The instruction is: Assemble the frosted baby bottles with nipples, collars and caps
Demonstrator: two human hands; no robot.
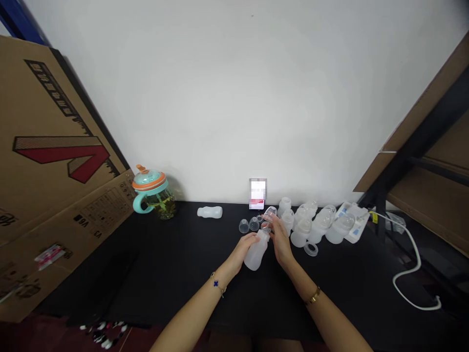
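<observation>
My left hand [242, 250] is wrapped around a frosted white baby bottle [256, 253], which tilts with its neck up and to the right. My right hand [281, 240] is beside the bottle's neck, fingers closed around a clear dome cap [270, 213]. A clear nipple piece [266, 228] shows at the bottle's mouth, partly covered by the fingers; whether it is seated there I cannot tell. Left of the right hand, two clear caps [244, 225] and a small ring [259, 218] lie on the black table [176, 264].
Several baby bottles [301, 232] stand at right, with a loose collar ring [311, 249] before them and a white box [357, 222] behind. A bottle [210, 212] lies on its side near the wall. A lit phone [257, 194], teal jug [156, 193], carton [62, 186] and white cable [412, 239] surround them.
</observation>
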